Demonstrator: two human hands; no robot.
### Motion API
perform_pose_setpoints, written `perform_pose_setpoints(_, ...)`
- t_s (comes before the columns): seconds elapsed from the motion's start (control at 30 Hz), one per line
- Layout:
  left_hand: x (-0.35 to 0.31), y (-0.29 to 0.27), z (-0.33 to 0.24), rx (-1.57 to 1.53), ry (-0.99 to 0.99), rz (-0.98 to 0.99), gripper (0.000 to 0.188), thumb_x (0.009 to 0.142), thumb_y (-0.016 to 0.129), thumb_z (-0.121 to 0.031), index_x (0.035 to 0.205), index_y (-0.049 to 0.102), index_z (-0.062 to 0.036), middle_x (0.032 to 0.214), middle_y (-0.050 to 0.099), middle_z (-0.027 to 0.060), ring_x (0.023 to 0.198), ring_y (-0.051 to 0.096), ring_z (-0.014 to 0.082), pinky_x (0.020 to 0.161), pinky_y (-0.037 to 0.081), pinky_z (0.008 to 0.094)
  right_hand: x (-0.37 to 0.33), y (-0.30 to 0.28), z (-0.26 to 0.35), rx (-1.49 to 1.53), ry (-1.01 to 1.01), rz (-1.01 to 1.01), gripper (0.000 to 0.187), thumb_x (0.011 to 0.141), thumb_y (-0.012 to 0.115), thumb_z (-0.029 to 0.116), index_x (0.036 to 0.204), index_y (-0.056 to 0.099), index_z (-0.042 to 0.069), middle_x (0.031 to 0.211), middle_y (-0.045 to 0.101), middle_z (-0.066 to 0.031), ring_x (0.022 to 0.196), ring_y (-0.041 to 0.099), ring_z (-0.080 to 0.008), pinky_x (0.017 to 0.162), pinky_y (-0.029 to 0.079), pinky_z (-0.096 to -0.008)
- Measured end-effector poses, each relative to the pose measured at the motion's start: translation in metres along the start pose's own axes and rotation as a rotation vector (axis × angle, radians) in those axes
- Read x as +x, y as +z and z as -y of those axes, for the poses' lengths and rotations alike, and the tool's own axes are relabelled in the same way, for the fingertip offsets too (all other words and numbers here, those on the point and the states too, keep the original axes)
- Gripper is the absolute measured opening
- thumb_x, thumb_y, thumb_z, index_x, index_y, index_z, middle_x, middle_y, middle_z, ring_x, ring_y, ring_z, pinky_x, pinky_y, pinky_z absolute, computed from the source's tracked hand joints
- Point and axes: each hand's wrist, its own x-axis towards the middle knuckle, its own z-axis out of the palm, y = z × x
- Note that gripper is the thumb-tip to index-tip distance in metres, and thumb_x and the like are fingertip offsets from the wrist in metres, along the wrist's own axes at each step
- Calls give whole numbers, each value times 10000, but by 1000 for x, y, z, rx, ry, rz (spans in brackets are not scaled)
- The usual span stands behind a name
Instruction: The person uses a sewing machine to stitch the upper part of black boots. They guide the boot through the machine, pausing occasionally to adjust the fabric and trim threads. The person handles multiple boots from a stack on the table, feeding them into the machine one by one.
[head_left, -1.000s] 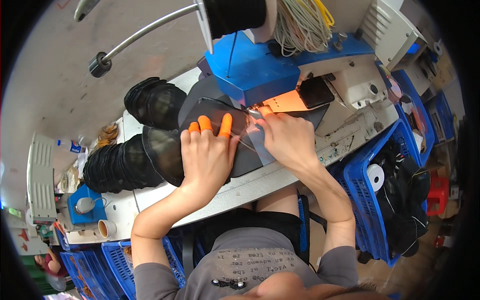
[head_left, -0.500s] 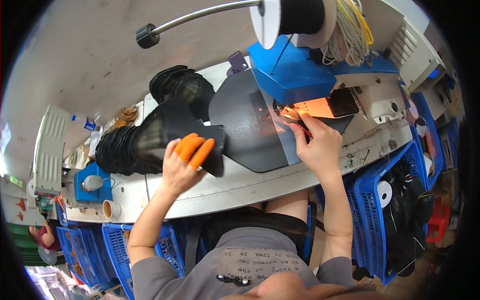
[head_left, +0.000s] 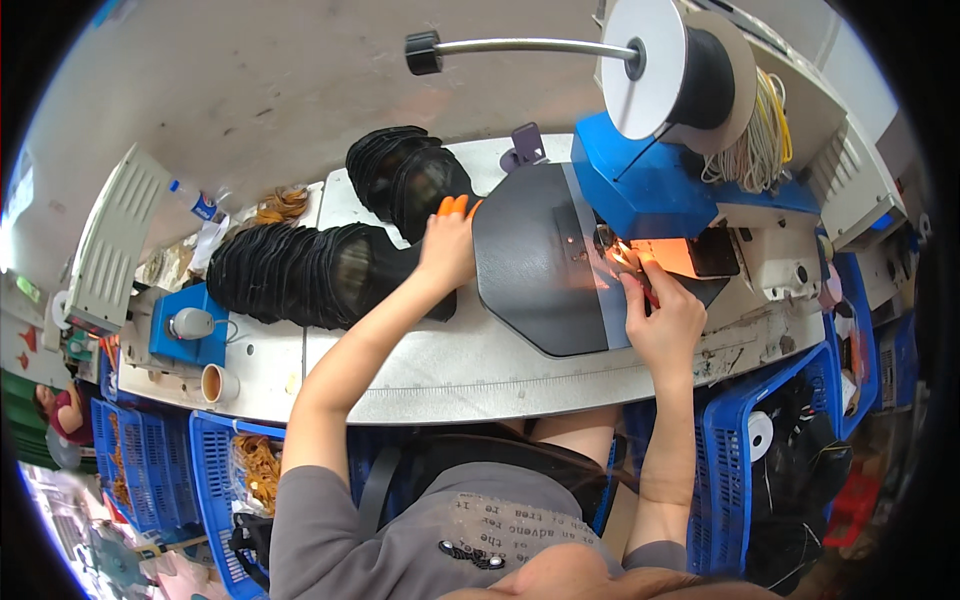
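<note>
My left hand (head_left: 447, 250), with orange covers on two fingertips, reaches left and rests on the long stack of black fabric pieces (head_left: 300, 272) lying on the white worktable (head_left: 480, 365). My right hand (head_left: 660, 315) is at the needle area of the blue and white sewing machine (head_left: 690, 200), fingers pinched near the lit orange spot (head_left: 660, 258); what it holds is too small to tell. A dark grey plate (head_left: 545, 265) lies flat between the two hands.
A second black stack (head_left: 405, 175) stands behind the first. A large spool (head_left: 665, 65) sits on a metal rod above the machine. Blue crates (head_left: 750, 450) flank my lap; a blue stand (head_left: 185, 325) and a paper cup (head_left: 218, 383) sit left.
My left hand has left the dark plate and swung left onto the black stack. My right hand has stayed at the needle. The view has shifted left.
</note>
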Motion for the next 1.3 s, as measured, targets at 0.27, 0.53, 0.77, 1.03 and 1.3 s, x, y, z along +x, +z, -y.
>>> perform_pose_setpoints(0.27, 59, 118, -8, 97, -74, 190, 470, 867, 584, -351, 1265, 560, -103, 1296, 501, 183, 1120, 577, 347, 912, 456, 562, -1, -4, 1, -24, 23, 13, 230, 826, 717, 231, 1006, 707, 89, 751, 689, -93, 611, 660, -286, 549, 496, -356)
perform_pose_setpoints(0.53, 59, 62, 28, -185, -77, 241, 329, 873, 569, -308, 1061, 694, -69, 1060, 696, 152, 1017, 667, 340, 871, 532, 417, -2, 0, 1, 0, -11, -16, 230, 825, 714, 227, 1007, 707, 86, 757, 691, -95, 614, 661, -290, 551, 499, -357)
perform_pose_setpoints(0.77, 53, -44, 11, -679, -602, -474, 408, 988, 497, -366, 963, 686, -5, 813, 671, 222, 857, 671, 392, 788, 522, 446, 1, -14, 6, 126, -28, 6, 210, 819, 721, 197, 984, 698, 70, 719, 675, -90, 570, 646, -247, 530, 481, -333)
perform_pose_setpoints(1.03, -23, -116, -98, -232, 423, -444, 286, 883, 660, -255, 1091, 704, -64, 1015, 694, 98, 927, 638, 286, 1022, 376, 545, -2, -36, -8, 317, 49, 4, 130, 850, 634, 34, 977, 656, 19, 752, 651, -137, 659, 644, -332, 615, 502, -383)
perform_pose_setpoints(1.3, -31, -133, -125, -204, 540, -131, 434, 892, 610, -300, 1218, 631, -15, 1171, 630, 179, 1099, 557, 335, 1066, 337, 531, -2, -26, -7, 200, -2, 234, 208, 772, 670, 108, 964, 675, 29, 846, 633, -125, 851, 611, -326, 757, 467, -426)
